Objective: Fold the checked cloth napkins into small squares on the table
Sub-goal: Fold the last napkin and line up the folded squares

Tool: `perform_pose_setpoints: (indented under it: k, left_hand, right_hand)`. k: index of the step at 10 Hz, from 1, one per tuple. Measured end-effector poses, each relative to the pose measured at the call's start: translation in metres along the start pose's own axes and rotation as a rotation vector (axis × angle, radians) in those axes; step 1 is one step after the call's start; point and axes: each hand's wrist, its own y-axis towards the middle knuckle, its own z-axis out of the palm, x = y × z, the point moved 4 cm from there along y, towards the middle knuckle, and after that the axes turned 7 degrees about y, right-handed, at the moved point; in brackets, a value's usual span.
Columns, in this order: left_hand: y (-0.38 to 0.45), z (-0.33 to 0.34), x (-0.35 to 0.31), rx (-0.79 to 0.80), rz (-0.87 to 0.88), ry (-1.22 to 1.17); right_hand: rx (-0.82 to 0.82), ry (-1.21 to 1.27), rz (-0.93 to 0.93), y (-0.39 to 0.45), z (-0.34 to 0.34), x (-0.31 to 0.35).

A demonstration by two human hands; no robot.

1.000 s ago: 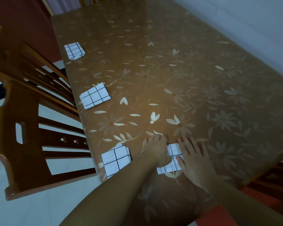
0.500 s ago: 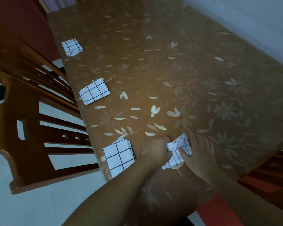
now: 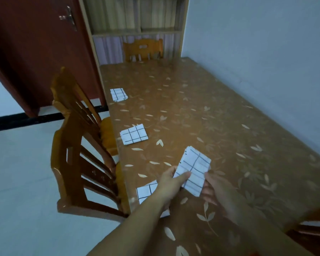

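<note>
A folded white napkin with dark checks (image 3: 193, 170) is held up off the table (image 3: 201, 115). My left hand (image 3: 171, 182) pinches its near left edge with thumb on top. My right hand (image 3: 213, 187) grips it from below on the right. Three folded checked napkins lie along the table's left edge: one far (image 3: 118, 94), one in the middle (image 3: 134, 134), and one nearest (image 3: 146, 190), partly hidden under my left forearm.
A wooden chair (image 3: 76, 145) stands against the table's left side. Another chair (image 3: 142, 49) sits at the far end before a curtained shelf. A dark red door (image 3: 35, 52) is at the left, and a wall runs along the table's right side.
Both hands pressed the napkin flat on the table, then gathered it and lifted it off the surface. The camera has tilted up, showing the far end of the room.
</note>
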Motion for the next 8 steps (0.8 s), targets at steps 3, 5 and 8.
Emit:
perform_pose_setpoints:
  k: [3, 5, 8]
  left_hand:
    - [-0.069, -0.013, -0.038, -0.083, 0.195, 0.09]
    - [-0.143, -0.048, -0.061, -0.197, 0.248, 0.225]
    - [-0.251, -0.086, -0.024, -0.43, 0.098, 0.122]
  right_hand:
    - [-0.062, -0.336, -0.554, -0.108, 0.014, 0.04]
    - [0.126, -0.339, -0.599, -0.154, 0.027, 0.038]
    - [0.513, 0.036, -0.104, -0.227, 0.076, -0.053]
